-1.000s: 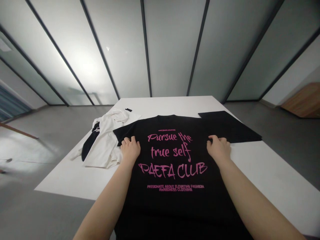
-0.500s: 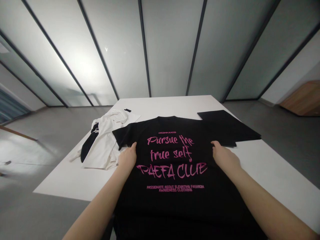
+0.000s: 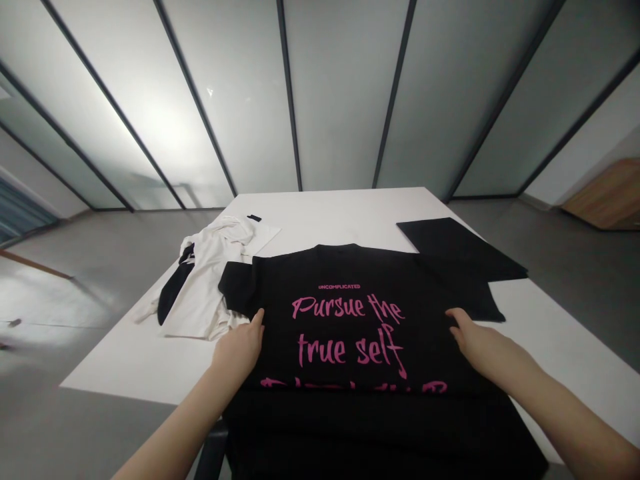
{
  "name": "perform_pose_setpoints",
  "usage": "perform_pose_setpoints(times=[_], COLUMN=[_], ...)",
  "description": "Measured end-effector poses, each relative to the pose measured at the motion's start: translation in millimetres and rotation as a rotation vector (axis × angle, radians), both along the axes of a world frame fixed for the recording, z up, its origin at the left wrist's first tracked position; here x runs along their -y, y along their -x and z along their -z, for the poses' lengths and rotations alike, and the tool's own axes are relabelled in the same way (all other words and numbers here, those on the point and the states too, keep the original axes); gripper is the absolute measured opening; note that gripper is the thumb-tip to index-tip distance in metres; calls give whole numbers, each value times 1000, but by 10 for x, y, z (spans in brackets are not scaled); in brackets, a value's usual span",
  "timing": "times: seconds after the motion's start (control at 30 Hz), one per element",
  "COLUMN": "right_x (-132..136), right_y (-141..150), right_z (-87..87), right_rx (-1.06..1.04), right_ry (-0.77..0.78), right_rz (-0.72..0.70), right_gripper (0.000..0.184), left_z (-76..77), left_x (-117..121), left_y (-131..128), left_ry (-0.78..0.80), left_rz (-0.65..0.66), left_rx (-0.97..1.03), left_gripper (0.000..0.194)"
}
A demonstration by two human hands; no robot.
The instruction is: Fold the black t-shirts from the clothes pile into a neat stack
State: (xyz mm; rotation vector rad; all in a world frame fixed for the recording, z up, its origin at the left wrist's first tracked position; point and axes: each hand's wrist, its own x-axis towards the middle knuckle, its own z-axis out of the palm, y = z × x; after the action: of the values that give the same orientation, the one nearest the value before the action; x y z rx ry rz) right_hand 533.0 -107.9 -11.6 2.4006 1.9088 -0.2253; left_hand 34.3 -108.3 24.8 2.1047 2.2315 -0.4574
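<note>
Broadly, you have a white worktop [image 3: 320, 212] before you, and the black T-shirt [image 3: 345, 367] covers its near middle, collar end pointing away from you. Its cloth is plain and dark, fairly smooth across the shoulders, with a crosswise fold low down; below that line it is all black and runs out of view. On your left lies a rumpled white garment [image 3: 200, 303] with a dark piece [image 3: 173, 293] against it; on your right, a flat black cloth [image 3: 460, 247], so alike in colour that its border with the shirt's right sleeve is hard to tell. Your hands grip the shirt's sides: the left hand [image 3: 240, 347] pinches below the left sleeve, and the right hand [image 3: 483, 343] holds the opposite side. Pink brush script [image 3: 350, 327] reads "Pursue the true self", a further line cut off at the fold. Above sit small pink capitals [image 3: 339, 287], "UNCOMPLICATED". Beyond the white garment lies a little black item [image 3: 254, 218].
</note>
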Motion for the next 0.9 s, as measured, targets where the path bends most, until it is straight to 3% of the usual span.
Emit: perform_pose_setpoints(times=[0.1, 0.2, 0.3, 0.47, 0.63, 0.9], right_x=[-73, -288, -573, -1052, -1516, -2034], right_y=[33, 225, 532, 1003, 1121, 1069], right_z=[-171, -405, -523, -416, -267, -81], right_rx=[80, 187, 154, 29, -20, -112], right_ry=[91, -16, -48, 154, 190, 60], right_rz=[-11, -44, -122, -66, 44, 89], right_gripper=[42, 51, 58, 76, 75, 70], left_z=[-125, -230, -229, 1, 219, 225], left_x=[-34, -205, -475, -1018, -1541, -2043], left_y=[-51, -193, -388, -603, -592, -742], left_ry=[-24, -112, -155, -58, -8, -13], left_rz=[15, 61, 133, 122, 85, -97], left_rx=[-21, -11, 33, 122, 153, 226], left_gripper=[49, 44, 49, 70, 75, 73])
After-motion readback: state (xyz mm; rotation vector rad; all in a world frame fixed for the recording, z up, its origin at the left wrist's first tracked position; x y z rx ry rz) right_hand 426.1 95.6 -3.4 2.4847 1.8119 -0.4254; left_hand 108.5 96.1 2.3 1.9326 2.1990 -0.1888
